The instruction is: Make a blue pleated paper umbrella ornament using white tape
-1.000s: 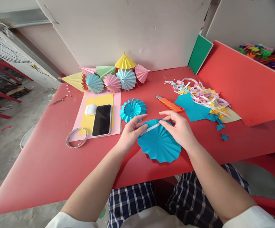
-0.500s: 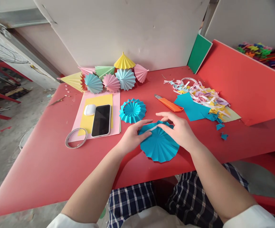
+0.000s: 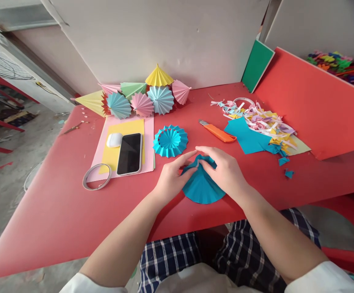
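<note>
A pleated blue paper disc (image 3: 203,188) lies close to the front of the red table, its upper edge pinched between both hands so that the pleats fan out below. My left hand (image 3: 173,179) is closed on the disc's left upper edge, thumb in front. From the other side, my right hand (image 3: 222,169) grips the right upper edge, its fingertips meeting the left ones. A pale strip shows between the thumbs; the fingers partly cover it. Just beyond the hands sits a smaller pleated blue ring-shaped piece (image 3: 170,141). An orange box cutter (image 3: 218,132) lies past the right hand.
Left of the hands are a phone (image 3: 129,154), a white earbud case (image 3: 114,140), paper sheets (image 3: 148,162) and a tape roll (image 3: 96,177). Folded paper umbrellas (image 3: 160,100) line the back. Paper scraps (image 3: 265,122) and a blue sheet (image 3: 246,136) lie right, before a red board (image 3: 314,106).
Both hands have come together, squeezing the disc's upper edge. The disc has gone from nearly round to a narrower, raised fan shape, and less of the pale strip shows.
</note>
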Demonstrator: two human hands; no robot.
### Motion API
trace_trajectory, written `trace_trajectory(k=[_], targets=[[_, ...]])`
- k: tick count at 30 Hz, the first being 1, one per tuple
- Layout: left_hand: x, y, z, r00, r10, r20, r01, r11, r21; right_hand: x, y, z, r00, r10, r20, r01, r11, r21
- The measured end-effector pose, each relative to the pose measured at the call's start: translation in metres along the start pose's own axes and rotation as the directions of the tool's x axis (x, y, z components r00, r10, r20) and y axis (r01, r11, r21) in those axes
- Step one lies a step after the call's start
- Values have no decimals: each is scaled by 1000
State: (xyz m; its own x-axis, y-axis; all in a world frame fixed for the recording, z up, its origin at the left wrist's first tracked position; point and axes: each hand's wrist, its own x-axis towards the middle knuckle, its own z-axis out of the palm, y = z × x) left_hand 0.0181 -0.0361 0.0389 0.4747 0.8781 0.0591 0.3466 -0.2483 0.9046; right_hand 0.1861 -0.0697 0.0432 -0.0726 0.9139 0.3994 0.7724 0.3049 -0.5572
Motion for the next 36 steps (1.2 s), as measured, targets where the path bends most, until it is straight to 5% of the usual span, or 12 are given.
trace_trajectory(k=[12, 20, 27, 36], targets=[[0, 2, 1, 983, 56, -174, -61, 998, -22, 4, -1, -20, 980, 178, 86, -197, 917, 346], [-1, -1, 1, 982, 108, -156, -103, 994, 43, 1, -4, -6, 994, 92, 56, -103, 962, 254], [4, -1, -4, 957, 244, -155, -197, 943, 270, -3, -4, -2, 997, -76, -29, 77, 996, 45], [5, -4, -2, 957, 233, -172, -186, 950, 249, -6, -9, -1, 991, -136, -2, 136, 989, -51]])
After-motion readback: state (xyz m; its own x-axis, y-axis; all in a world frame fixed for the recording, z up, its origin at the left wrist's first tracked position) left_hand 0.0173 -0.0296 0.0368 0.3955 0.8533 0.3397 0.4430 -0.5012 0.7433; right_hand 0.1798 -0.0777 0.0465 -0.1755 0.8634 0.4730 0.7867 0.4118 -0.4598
